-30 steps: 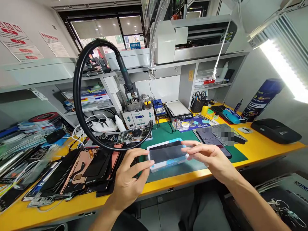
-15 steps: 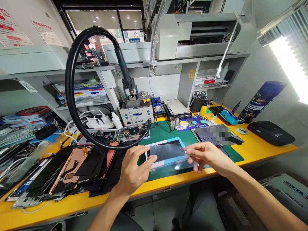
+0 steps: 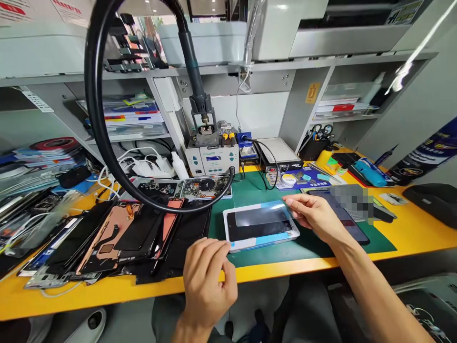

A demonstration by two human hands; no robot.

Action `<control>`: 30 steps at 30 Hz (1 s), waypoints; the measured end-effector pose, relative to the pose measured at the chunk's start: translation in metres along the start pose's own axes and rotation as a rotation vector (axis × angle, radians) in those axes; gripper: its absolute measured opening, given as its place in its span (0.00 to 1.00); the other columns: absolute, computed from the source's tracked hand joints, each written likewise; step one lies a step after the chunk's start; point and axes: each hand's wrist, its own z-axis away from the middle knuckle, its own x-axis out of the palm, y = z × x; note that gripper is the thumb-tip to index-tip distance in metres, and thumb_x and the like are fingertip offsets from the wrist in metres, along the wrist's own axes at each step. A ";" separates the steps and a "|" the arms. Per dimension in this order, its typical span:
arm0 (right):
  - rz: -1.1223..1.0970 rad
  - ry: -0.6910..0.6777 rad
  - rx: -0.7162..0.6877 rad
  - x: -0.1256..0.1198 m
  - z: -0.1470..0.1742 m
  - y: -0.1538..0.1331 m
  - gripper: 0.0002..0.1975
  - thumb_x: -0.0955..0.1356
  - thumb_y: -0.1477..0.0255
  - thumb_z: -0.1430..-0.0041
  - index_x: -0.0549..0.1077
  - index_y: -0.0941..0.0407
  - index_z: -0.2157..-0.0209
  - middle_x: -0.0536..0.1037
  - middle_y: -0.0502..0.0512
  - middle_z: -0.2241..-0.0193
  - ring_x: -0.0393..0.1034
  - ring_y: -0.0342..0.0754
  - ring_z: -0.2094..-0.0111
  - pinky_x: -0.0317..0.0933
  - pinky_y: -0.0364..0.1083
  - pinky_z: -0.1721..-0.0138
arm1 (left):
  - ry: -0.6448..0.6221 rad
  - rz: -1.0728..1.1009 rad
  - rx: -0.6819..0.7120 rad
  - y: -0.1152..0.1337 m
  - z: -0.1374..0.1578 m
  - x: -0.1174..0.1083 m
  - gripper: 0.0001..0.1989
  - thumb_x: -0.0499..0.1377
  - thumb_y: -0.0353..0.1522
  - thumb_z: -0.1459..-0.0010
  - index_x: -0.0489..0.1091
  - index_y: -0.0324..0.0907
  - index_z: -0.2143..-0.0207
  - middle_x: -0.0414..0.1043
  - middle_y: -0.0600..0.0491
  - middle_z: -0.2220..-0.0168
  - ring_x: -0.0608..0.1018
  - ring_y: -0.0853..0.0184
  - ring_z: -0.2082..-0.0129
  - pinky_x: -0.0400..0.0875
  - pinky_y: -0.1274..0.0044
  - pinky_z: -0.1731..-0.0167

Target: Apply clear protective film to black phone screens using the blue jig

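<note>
Two hands in play, and nearest me is my left hand, just dropped back from the end of the tray it was framing half a second ago! Its fingers are curled in now, the index tip at the near left corner; touching or just short of it, or catching some small edge, I can't tell. Right beyond is the white-and-blue tray, on the green mat in front of me, the dark screen lying within its rim. A paler band now runs along the screen's far side, with plain black on the near side; film or reflection, I can't say. Over to the far right corner: my right hand has slid up there, thumb and forefinger drawn narrow; whether a thin edge sits between them, I can't make out. So the left end is freed from its two-fingered hold, and I'd judge the mat is carrying the tray. Right of that, a phone lies partly behind my wrist; to the left, a crowd of dark panels; and at the far side, the grey station under its looping black hose.
</note>
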 end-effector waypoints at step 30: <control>0.165 0.054 0.035 0.015 0.010 0.002 0.24 0.77 0.51 0.51 0.83 0.58 0.63 0.74 0.51 0.81 0.66 0.42 0.80 0.64 0.40 0.81 | -0.028 -0.111 0.004 -0.005 0.019 0.021 0.22 0.58 0.16 0.53 0.74 0.40 0.56 0.80 0.46 0.58 0.80 0.56 0.56 0.77 0.61 0.54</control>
